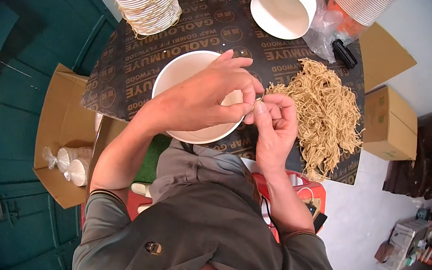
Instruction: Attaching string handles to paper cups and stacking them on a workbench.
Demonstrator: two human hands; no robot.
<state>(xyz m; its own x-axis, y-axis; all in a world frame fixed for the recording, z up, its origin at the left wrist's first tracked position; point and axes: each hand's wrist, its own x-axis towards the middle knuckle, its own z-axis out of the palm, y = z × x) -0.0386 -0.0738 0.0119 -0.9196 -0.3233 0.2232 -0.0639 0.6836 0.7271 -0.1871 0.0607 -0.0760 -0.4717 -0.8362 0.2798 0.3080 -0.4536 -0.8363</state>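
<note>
A white paper bucket (180, 70) stands at the table's near edge with its open mouth facing up. My left hand (208, 95) reaches across that mouth, thumb and index finger pinched at the right side of the rim, the other fingers stretched out. At the same spot on the rim, the fingertips of my right hand (277, 122) are closed and meet the left ones. A thin piece of cord appears between the fingertips; its ends are too small to make out. Right beside my right hand lies a loose heap of tan twisted cords (323, 117).
On the dark plywood table (203, 31), stacked orange-and-white buckets (145, 6) with cords hanging off them stand at the far left. Farther back are a tipped white bucket (284, 11) and a black object (344, 53). Cardboard boxes (394, 124) flank the table.
</note>
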